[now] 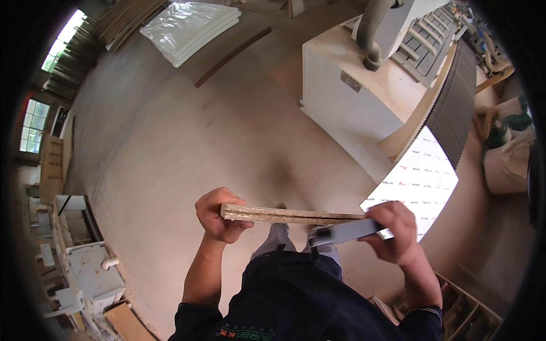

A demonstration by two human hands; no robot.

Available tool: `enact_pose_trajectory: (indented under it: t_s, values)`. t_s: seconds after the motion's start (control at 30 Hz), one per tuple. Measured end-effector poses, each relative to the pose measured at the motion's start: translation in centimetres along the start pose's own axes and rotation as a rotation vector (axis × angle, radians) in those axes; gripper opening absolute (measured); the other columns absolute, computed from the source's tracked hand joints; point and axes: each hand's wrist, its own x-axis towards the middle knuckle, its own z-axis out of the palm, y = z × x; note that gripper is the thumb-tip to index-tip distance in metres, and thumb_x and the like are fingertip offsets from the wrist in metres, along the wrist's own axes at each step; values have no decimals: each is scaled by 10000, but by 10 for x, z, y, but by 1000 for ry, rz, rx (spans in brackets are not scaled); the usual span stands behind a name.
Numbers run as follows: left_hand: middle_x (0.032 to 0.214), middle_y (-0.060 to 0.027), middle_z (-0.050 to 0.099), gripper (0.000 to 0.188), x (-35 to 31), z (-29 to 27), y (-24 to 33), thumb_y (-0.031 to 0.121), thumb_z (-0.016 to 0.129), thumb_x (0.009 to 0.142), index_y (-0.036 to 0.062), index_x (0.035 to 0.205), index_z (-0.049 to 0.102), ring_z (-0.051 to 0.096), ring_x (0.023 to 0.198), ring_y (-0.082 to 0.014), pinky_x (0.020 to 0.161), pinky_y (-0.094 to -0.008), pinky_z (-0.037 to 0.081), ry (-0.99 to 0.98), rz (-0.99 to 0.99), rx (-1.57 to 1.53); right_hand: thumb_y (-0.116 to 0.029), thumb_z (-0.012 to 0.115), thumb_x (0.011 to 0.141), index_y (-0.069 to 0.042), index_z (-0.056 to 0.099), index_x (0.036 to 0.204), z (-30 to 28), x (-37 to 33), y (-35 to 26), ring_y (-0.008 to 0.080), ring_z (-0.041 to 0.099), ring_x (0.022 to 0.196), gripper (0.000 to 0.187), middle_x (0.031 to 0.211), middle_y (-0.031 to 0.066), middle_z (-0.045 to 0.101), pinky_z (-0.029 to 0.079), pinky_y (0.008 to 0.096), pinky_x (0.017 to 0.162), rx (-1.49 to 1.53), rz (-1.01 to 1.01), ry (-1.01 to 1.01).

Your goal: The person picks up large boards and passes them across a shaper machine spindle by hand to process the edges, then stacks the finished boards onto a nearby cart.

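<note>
Held edge-on in front of my waist is a narrow stack of wooden boards [284, 215], with a rough pale edge and a dark line along its middle. My left hand [219, 215] grips its left end, fingers over the top and thumb below. At the other end, my right hand [392, 230] is closed round a grey bar-shaped thing with a dark end [348, 232], which slants across the front of the boards. Whether the right fingers also pinch the boards is hidden.
To the right stands a large pale machine [347, 74] with a ribbed dark bed [455, 108] and a white printed sheet [418, 179]. White wrapped panels [190, 28] lie far left on the floor. A cabinet-like unit [91, 267] stands left; a wooden rack [463, 307] is at lower right.
</note>
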Motion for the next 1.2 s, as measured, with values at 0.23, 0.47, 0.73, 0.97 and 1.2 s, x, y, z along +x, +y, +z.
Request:
enact_pose_trajectory:
  t_s: [0.23, 0.47, 0.73, 0.97, 1.2]
  values:
    - [548, -14, 501, 429, 32, -25, 5, 417, 823, 647, 69, 684, 573, 459, 457, -121, 439, -238, 334, 56, 168, -29, -110, 761, 671, -47, 577, 1168, 29, 28, -46, 246, 573, 673, 534, 835, 94, 617, 459, 326, 599, -217, 23, 81]
    - [532, -9, 495, 432, 43, -57, 1, 415, 820, 648, 73, 665, 558, 455, 434, -126, 423, -241, 332, 68, 213, -40, -79, 749, 691, -43, 586, 1169, 47, 56, -61, 248, 576, 693, 506, 834, 101, 614, 463, 332, 600, -271, -35, 118]
    - [514, -3, 482, 451, 45, -75, -1, 430, 816, 654, 84, 634, 526, 436, 418, -123, 405, -242, 321, 77, 201, -18, 8, 697, 706, -28, 550, 1210, 70, 77, -66, 272, 599, 736, 527, 851, 117, 611, 482, 344, 627, -155, -35, 33]
    - [520, -14, 483, 464, 44, -78, -1, 447, 810, 650, 78, 657, 529, 437, 418, -146, 410, -256, 329, 38, 248, 64, 81, 643, 635, 42, 571, 1111, 88, 88, -69, 274, 626, 689, 484, 829, 137, 634, 507, 337, 600, -69, 0, 40]
    - [540, -40, 512, 422, 34, -64, -6, 418, 785, 673, 60, 710, 563, 479, 437, -178, 428, -270, 357, -24, 308, 172, 67, 619, 625, 53, 584, 1084, 113, 121, -104, 301, 630, 685, 460, 837, 177, 631, 512, 349, 609, -2, -22, 99]
